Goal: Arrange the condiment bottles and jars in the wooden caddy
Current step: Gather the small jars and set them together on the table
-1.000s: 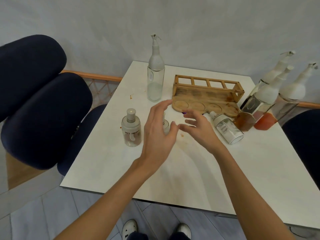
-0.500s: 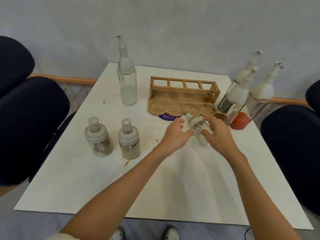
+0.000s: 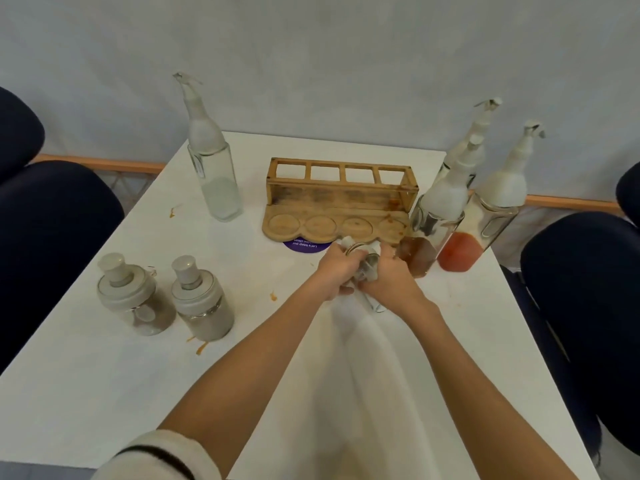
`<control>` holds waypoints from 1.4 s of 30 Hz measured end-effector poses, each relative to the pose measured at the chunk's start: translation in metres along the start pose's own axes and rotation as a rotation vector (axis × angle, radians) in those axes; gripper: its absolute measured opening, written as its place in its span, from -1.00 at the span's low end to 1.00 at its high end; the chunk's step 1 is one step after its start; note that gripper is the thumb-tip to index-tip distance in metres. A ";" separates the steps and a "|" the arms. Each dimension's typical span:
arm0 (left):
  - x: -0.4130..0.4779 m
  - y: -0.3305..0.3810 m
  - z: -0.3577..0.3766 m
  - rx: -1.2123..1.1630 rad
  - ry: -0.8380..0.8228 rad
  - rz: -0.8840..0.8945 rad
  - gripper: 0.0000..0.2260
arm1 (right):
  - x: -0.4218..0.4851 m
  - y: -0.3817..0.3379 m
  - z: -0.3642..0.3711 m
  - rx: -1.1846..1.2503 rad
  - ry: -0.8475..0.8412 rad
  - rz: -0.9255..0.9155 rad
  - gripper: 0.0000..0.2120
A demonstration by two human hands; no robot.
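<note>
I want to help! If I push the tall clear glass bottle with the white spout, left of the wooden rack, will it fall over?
Probably, if pushed near the top: the tall clear glass bottle is narrow and high, so it likely tips. The liquid sitting low may steady it. It looks like glass, so a fall might break it.

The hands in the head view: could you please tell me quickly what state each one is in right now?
Left hand: closed around the small jar.
Right hand: closed around the same small jar.
</note>
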State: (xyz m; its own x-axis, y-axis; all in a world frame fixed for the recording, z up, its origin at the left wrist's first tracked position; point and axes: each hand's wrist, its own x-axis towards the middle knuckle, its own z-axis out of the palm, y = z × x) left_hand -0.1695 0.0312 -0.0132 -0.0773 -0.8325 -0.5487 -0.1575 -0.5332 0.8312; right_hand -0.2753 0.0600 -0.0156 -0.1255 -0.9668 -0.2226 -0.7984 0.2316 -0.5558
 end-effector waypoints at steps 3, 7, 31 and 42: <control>0.002 -0.004 0.005 -0.097 0.048 0.008 -0.71 | 0.002 0.000 0.003 0.033 0.033 -0.030 -0.05; -0.001 -0.014 0.002 -0.163 0.125 0.068 -0.64 | -0.003 0.001 0.002 0.076 0.041 -0.098 0.02; -0.108 -0.093 -0.103 0.099 0.409 0.735 -0.56 | -0.086 -0.058 0.090 0.396 0.122 -0.366 -0.20; -0.123 -0.113 -0.118 0.191 0.403 0.821 -0.49 | -0.101 -0.064 0.110 0.469 0.140 -0.345 -0.23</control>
State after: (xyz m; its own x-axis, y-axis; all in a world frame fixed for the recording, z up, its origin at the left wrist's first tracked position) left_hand -0.0262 0.1764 -0.0287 0.1057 -0.9461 0.3061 -0.3671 0.2489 0.8962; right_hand -0.1465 0.1550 -0.0451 -0.0074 -0.9923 0.1236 -0.4657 -0.1060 -0.8786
